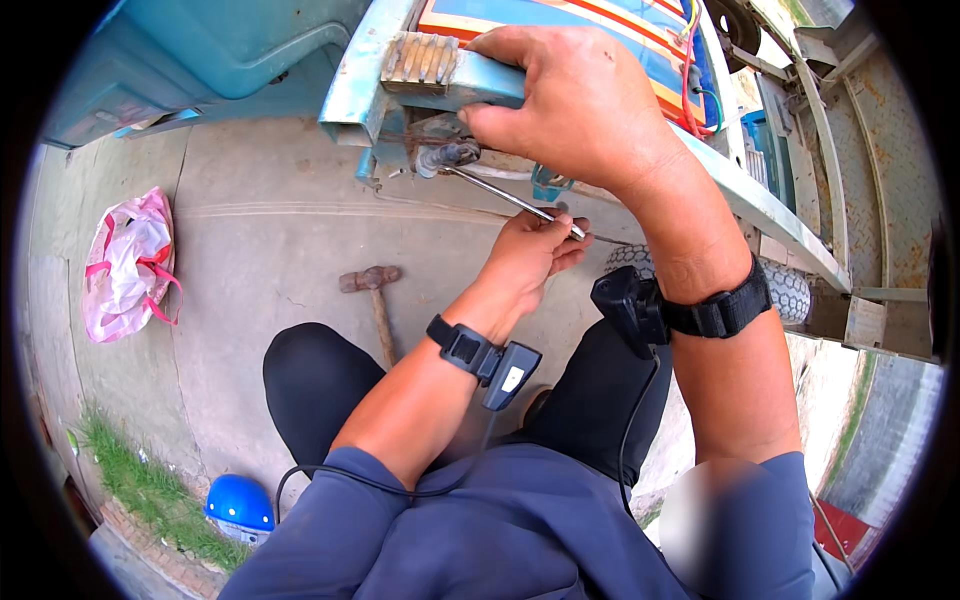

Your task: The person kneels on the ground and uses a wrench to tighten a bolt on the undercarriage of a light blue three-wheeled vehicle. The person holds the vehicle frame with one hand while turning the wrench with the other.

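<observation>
Outdoors, over concrete (235, 260), left hand (525, 255) pinches a wrench (500, 193), right hand (595, 105) clasps a blue frame (490, 84).

Shiny metal, worn paint
Smooth, glossy metal tool (500, 192) in the left hand (525, 255); scuffed, painted metal frame (490, 82) under the right hand (575, 100); rough-headed, wooden-handled hammer (379, 303) left of both.

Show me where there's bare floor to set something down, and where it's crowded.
Free: the concrete between the pink-and-white bag and the hammer; also a smaller patch between the grass and the left knee. Crowded: around the end of the blue frame, where the metal tool, left hand and right hand cluster.
</observation>
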`<state>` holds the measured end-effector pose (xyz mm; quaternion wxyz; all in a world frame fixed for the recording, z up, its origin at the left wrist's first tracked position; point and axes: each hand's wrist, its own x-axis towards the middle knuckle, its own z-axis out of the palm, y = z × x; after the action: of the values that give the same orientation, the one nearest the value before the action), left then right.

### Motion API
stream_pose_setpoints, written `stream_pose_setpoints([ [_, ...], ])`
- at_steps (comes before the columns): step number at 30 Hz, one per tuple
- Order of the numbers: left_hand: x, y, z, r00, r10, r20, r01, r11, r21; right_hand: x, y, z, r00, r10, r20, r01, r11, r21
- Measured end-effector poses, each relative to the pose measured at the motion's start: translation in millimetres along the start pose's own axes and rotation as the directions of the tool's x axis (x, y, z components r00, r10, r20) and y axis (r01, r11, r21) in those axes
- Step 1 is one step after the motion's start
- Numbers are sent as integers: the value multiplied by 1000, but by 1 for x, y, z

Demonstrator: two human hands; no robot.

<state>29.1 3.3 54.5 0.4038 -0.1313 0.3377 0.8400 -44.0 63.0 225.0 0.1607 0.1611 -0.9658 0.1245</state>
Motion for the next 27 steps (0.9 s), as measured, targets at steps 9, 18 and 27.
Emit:
stream_pose_setpoints([
  [9,-35,34,9,982,46,183,-7,978,-209,2,2,-1,1000,-9,-4,9,1000,15],
  [18,-47,42,-9,951,43,307,34,970,-242,1,0,-1,999,22,26,-23,999,39],
  [27,-38,37,-16,938,36,345,52,968,-244,1,-6,-7,999,23,40,-23,1000,-16],
])
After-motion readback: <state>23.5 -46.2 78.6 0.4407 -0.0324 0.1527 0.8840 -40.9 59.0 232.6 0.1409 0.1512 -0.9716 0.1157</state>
